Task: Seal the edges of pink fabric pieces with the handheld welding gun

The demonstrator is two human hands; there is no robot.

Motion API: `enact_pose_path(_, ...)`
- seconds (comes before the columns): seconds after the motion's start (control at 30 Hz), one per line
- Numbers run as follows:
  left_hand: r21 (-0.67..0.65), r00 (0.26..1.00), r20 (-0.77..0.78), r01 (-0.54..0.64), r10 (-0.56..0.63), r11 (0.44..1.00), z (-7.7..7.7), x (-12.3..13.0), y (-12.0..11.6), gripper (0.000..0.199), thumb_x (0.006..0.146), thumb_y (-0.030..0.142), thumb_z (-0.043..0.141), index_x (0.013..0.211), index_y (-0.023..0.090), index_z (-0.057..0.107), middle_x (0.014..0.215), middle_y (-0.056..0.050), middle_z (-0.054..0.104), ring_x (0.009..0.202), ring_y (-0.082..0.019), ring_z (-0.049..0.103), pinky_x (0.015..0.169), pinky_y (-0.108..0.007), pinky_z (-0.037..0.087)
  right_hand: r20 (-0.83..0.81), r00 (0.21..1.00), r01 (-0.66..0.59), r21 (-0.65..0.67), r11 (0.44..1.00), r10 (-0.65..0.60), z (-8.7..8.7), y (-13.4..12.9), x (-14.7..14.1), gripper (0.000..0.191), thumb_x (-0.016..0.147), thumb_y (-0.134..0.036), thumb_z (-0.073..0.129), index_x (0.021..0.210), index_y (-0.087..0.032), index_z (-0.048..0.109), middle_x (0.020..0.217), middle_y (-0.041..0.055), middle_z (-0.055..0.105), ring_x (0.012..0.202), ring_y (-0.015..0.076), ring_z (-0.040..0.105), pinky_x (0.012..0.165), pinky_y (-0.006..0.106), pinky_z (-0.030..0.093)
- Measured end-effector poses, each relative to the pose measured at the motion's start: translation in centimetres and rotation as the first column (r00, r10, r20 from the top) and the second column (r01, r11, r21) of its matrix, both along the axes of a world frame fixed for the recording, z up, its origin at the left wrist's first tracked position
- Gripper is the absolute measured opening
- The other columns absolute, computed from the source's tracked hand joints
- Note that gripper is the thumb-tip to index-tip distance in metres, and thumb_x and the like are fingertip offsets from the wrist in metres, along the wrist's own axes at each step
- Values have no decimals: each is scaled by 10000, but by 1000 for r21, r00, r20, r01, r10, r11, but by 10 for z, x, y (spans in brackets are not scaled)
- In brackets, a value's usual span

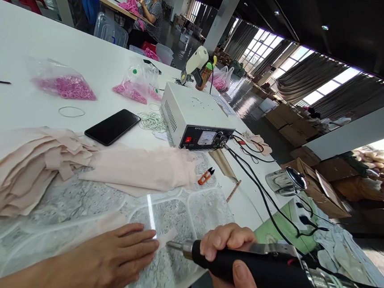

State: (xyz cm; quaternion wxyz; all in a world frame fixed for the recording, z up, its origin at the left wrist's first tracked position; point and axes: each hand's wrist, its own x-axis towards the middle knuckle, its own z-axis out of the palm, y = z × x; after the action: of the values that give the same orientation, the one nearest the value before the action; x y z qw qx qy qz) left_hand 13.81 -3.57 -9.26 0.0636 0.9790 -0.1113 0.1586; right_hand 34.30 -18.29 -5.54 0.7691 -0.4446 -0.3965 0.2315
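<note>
My left hand [111, 258] lies flat with its fingers stretched out, pressing a thin strip of pale pink fabric [166, 239] onto the marble-patterned mat [206, 206]. My right hand [232, 255] is wrapped round a black handheld tool [261, 275]. The tool's metal tip points left, close to the fabric strip by my left fingertips; whether it touches is too small to tell. Beyond my left hand lies a flat pile of pale pink fabric [143, 166], with a looser layered pile [18, 164] to the left. Orange thread snips [206, 175] rest at the mat's far side.
A white control box [194, 113] with cables stands behind the fabric. Nearby are a black phone [113, 127], bags of pink pieces [64, 83], rubber bands [152, 121] and a glass jar [284, 181] at right. A person [152, 15] sits at a sewing machine in the background.
</note>
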Motion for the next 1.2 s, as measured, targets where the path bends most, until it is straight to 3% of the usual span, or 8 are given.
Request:
enact_pose_path(0.27, -13, 996, 88, -20, 21, 1000, 4, 0, -4, 359, 1118, 175, 388, 1307, 162, 693, 1407, 1, 681, 1275, -180, 646, 1210, -278, 346, 1, 1000, 30, 4, 1000, -30, 3, 4, -3, 168, 903, -425, 662, 949, -265, 638, 792, -12, 584, 565, 132, 593, 526, 298, 552)
enact_pose_path(0.47, -5, 1000, 12, 1, -1, 1000, 3, -1, -1, 390, 1051, 81, 435, 1378, 128, 642, 1449, -25, 649, 1323, -198, 616, 1214, -301, 365, 15, 1000, 13, 43, 999, -14, 0, 11, -5, 167, 910, -409, 657, 972, -254, 642, 809, -11, 590, 586, 124, 609, 551, 282, 566)
enact_pose_path(0.7, -49, 999, 34, -13, 14, 999, 2, -1, -2, 364, 1056, 98, 455, 1350, 149, 663, 1429, -26, 665, 1328, -183, 612, 1228, -283, 339, 37, 999, 13, 25, 1000, -14, -1, 9, -3, 158, 922, -410, 652, 955, -258, 627, 802, -11, 590, 581, 131, 605, 538, 292, 564)
enact_pose_path(1.0, -15, 999, 45, 1, -1, 1000, 10, 1, 0, 323, 1084, 141, 435, 1252, 166, 709, 1404, -20, 683, 1271, -199, 659, 1171, -296, 428, 1, 999, 51, 21, 998, -51, 0, 10, -6, 168, 894, -418, 668, 942, -259, 646, 794, -12, 587, 570, 132, 603, 532, 300, 554)
enact_pose_path(1.2, -49, 998, 62, -14, 17, 999, 12, 0, -1, 327, 1094, 145, 427, 1259, 176, 707, 1387, -12, 694, 1259, -183, 669, 1172, -277, 424, 48, 998, 45, 23, 999, -46, 2, 10, -3, 149, 896, -392, 627, 956, -257, 638, 794, 2, 578, 565, 142, 593, 523, 311, 550)
